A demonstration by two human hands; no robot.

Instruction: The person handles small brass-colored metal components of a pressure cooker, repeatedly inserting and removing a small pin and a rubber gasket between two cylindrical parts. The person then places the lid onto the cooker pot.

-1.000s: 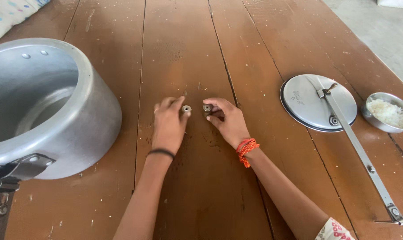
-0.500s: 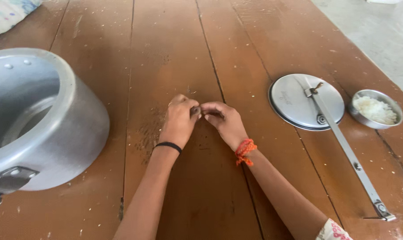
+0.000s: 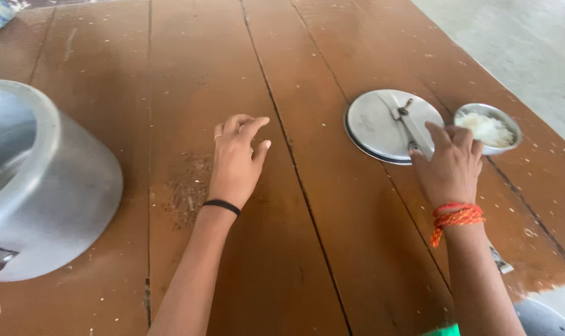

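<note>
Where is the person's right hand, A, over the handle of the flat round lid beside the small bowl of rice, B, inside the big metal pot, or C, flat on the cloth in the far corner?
A: the right hand lies over the handle of the lid, beside the rice bowl.

1 head-worn view looks steeply down and forward, close over the wooden table [image 3: 307,249], with the pressure cooker lid [image 3: 382,121] at upper right

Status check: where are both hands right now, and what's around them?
Left hand flat on the wooden table, fingers loose, holding nothing visible. Right hand over the round metal lid, at its long handle. Bowl of rice just beyond; big pot far left.
</note>
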